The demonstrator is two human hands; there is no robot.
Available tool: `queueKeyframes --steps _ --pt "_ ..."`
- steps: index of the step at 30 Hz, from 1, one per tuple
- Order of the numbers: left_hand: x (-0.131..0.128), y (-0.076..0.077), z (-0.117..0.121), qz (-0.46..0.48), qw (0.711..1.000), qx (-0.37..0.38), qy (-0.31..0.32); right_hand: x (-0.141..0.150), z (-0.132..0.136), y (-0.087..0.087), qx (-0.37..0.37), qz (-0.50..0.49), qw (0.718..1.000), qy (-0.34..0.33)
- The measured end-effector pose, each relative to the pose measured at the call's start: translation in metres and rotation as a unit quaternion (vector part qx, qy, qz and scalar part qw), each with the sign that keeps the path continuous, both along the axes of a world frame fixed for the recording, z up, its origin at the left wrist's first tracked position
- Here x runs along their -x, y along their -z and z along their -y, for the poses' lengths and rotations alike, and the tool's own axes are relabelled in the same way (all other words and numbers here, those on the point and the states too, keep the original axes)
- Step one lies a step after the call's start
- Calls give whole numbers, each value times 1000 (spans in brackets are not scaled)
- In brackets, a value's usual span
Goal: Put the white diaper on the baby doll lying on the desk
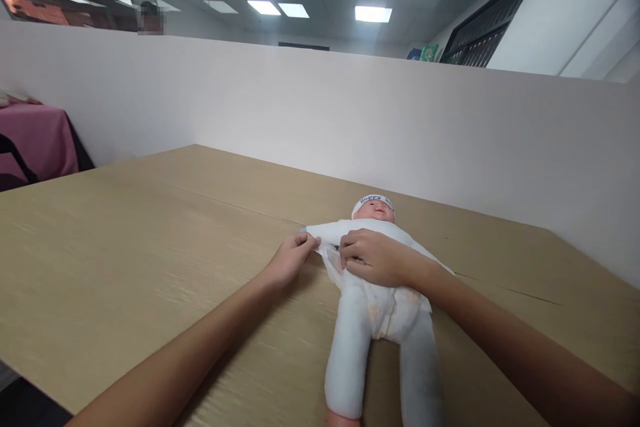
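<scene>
A baby doll (376,320) in white clothes and a white headband lies on its back on a light wooden table (125,253), head away from me. My left hand (293,257) pinches the end of the doll's white sleeve (327,232), which stretches out to the left. My right hand (375,257) rests on the doll's chest with fingers curled into the white cloth there. The doll's legs point toward me.
A white partition wall (320,113) runs behind the table. A pink-covered table (35,140) stands at far left. Another person's head shows above the partition at upper left. The table's near left edge (30,380) drops off.
</scene>
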State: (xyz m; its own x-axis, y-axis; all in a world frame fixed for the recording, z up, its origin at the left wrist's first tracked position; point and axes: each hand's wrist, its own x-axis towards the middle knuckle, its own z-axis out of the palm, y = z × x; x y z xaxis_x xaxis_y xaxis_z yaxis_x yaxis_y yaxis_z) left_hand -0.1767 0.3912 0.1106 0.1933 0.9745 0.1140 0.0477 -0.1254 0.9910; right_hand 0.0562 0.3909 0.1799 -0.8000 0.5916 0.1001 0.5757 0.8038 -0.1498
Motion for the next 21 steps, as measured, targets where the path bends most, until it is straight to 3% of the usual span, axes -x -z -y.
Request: queueKeyframes --steps 8,16,21 --pt "-5 -4 3 -3 1000 -4 0 -1 1 5 25 -38 999 8" --pt "-5 -6 7 -14 1000 -18 -3 -1 -1 6 22 -13 1000 12" --pt "-24 -14 5 -11 1000 -15 -8 1 -3 8 17 -12 1000 3"
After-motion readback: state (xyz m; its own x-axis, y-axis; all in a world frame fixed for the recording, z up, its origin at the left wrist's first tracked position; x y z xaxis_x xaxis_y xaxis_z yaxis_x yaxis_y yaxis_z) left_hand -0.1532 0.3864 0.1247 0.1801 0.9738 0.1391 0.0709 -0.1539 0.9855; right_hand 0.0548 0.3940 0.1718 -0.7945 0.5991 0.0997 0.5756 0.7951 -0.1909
